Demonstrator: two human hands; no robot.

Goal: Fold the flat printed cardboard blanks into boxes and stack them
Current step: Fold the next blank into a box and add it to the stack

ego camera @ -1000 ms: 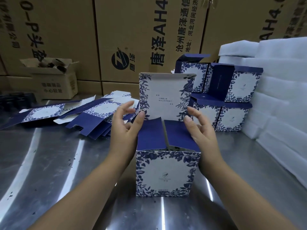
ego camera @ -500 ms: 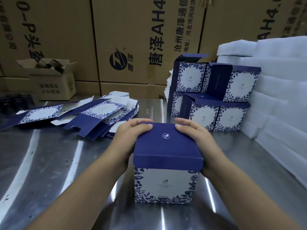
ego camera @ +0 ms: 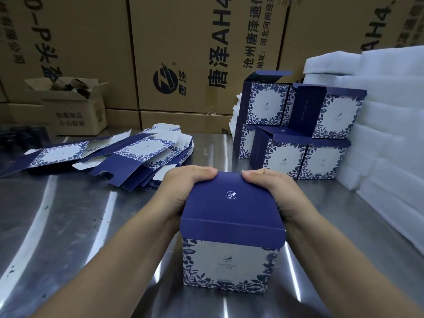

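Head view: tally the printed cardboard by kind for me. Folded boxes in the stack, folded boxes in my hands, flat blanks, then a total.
Stack of folded blue-and-white printed cardboard boxes beside the white foam: 5 visible
Folded blue-and-white box with the navy lid, gripped by left hand and right hand: 1
Pile of flat printed blanks: too overlapped to count
Total folded boxes: 6

Brown cartons point(ego camera: 183, 53), white foam sheets point(ego camera: 390, 106)

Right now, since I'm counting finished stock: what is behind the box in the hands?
Behind it, toward the right, folded boxes stand stacked in two tiers on the steel table, some lids open. The held box hides the tabletop directly behind it.
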